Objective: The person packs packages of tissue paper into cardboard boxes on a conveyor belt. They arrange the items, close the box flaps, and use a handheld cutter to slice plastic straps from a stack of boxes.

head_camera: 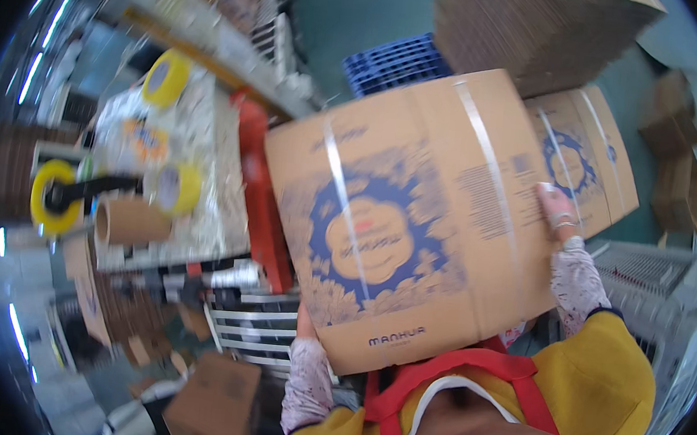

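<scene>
A bundle of flattened printed cardboard cartons, bound with pale plastic straps, spans the space before my chest at a tilt. My right hand grips its right edge, thumb on the upper face and the other fingers hidden. At the lower left edge is my left hand, mostly hidden by the cardboard, holding that side. Patterned sleeve covers are on both forearms. Another strapped carton bundle lies just beyond my right hand.
Left of the bundle, a worktable holds yellow tape rolls, a cardboard core and a tape dispenser. A red bar edges it. Beyond stand a blue pallet and a tall cardboard stack. Grey plastic crates are at right.
</scene>
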`<act>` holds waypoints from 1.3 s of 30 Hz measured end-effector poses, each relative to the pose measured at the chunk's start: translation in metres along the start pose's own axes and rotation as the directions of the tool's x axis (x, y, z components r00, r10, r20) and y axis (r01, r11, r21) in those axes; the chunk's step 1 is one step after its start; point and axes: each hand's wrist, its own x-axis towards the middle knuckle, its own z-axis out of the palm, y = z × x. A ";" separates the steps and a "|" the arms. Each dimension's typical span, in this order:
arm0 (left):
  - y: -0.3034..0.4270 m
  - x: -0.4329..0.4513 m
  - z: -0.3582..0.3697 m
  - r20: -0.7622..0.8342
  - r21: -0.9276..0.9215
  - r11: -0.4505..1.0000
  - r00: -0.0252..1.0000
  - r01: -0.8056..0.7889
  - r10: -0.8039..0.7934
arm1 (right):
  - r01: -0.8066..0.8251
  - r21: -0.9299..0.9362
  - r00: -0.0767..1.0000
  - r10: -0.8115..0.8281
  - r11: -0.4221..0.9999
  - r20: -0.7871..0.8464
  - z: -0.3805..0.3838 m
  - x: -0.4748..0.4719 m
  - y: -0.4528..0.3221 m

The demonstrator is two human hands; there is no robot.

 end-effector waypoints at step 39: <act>-0.114 0.113 0.369 0.734 0.450 -0.882 0.621 -0.140 0.276 | 0.699 0.082 0.556 -0.468 0.710 -0.687 -0.284 0.258 -0.208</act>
